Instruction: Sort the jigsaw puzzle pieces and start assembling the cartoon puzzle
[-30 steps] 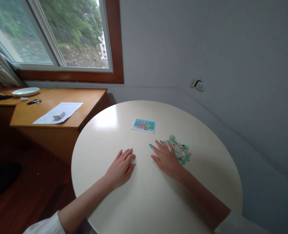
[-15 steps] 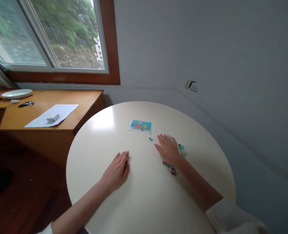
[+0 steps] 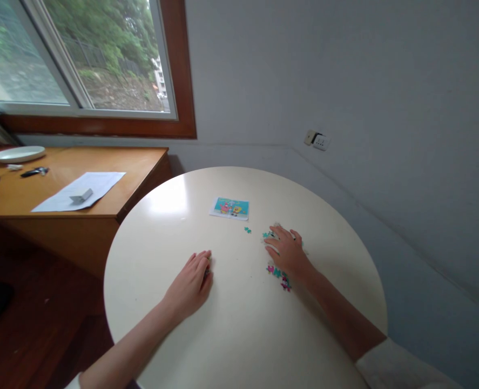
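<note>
My left hand [image 3: 188,283] rests on the round table with its fingers together and curled over some puzzle pieces [image 3: 207,263]. Only a sliver of those pieces shows between the fingers and thumb. Over on the right, my right hand [image 3: 288,251] is spread above a pile of puzzle pieces [image 3: 267,236], touching or just over them, and it hides much of the pile. Pink, green and dark pieces [image 3: 278,274] lie just in front of that hand. A single teal puzzle piece [image 3: 248,230] sits apart, near the picture card [image 3: 231,208] with cartoon figures.
The white round table [image 3: 231,335] fills the middle. To the left stands a wooden desk [image 3: 142,167] with a sheet of paper [image 3: 101,183], a small grey-white block [image 3: 81,195] and a white plate [image 3: 18,154]. A wall socket [image 3: 321,142] is beyond the table.
My right hand has moved slightly to the right and toward me over the pile, uncovering teal pieces at its left. The left hand stays in place. The view has shifted a little.
</note>
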`<state>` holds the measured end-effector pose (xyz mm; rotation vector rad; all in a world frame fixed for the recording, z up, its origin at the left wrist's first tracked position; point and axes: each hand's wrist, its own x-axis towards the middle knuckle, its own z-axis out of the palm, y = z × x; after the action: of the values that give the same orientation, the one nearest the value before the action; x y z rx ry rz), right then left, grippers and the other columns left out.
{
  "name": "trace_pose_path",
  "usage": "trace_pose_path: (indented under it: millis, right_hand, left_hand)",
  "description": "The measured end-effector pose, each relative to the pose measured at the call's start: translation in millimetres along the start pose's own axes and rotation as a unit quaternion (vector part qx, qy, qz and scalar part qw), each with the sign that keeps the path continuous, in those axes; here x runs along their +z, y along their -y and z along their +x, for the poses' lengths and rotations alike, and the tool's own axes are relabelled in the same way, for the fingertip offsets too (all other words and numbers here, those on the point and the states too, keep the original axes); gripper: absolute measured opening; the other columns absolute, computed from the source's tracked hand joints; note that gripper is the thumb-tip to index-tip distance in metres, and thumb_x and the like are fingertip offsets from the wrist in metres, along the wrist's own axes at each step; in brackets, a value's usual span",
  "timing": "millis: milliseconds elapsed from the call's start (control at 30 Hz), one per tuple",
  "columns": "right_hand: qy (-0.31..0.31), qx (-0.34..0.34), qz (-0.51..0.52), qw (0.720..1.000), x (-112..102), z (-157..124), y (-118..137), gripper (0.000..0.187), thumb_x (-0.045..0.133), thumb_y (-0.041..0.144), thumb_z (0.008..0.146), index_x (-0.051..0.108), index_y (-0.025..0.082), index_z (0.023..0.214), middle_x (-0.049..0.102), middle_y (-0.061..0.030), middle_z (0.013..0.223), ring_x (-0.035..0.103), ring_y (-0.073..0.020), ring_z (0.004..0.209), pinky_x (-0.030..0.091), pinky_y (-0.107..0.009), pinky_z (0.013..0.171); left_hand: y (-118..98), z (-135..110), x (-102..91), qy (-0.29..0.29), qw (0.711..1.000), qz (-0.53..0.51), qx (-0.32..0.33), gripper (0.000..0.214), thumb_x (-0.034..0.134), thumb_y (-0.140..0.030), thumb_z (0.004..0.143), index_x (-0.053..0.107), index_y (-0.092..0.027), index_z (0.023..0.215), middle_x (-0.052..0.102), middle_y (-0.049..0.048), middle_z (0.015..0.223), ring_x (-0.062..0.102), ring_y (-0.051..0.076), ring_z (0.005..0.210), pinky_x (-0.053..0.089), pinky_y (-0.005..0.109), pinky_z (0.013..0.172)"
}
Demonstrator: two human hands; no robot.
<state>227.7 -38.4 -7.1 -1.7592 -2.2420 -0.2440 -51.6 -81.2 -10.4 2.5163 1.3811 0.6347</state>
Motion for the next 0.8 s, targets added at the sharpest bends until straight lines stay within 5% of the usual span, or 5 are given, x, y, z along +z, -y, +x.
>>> trace_pose_path:
  millis: [367, 800]
  right_hand:
    - [0.025, -0.037, 0.06, 0.997, -1.7, 20.9, 12.2, 0.021, 0.047, 0.019, 0.085, 0.065, 0.02, 0.076, 0.069, -0.0042, 0.089, 0.053, -0.0193, 0.094, 0.026, -0.036, 0.085]
    - [0.042, -0.033, 0.027, 0.998, 1.1, 22.6, 14.8, 0.026, 0.038, 0.018, 0.089, 0.062, 0.017, 0.099, 0.07, -0.0062, 0.087, 0.061, -0.0172, 0.079, 0.035, -0.028, 0.077]
  left_hand:
    - [-1.0, 0.7, -0.6, -0.003, 1.0, -0.01, -0.005, 0.02, 0.035, -0.021, 0.084, 0.048, -0.017, 0.099, 0.053, 0.0134, 0.123, 0.047, 0.021, 0.119, 0.032, 0.047, 0.106]
    - [2.6, 0.7, 1.5, -0.017, 0.999, -0.036, -0.006, 0.024, 0.032, -0.019, 0.087, 0.047, -0.017, 0.106, 0.053, 0.0134, 0.124, 0.048, 0.02, 0.117, 0.033, 0.046, 0.105]
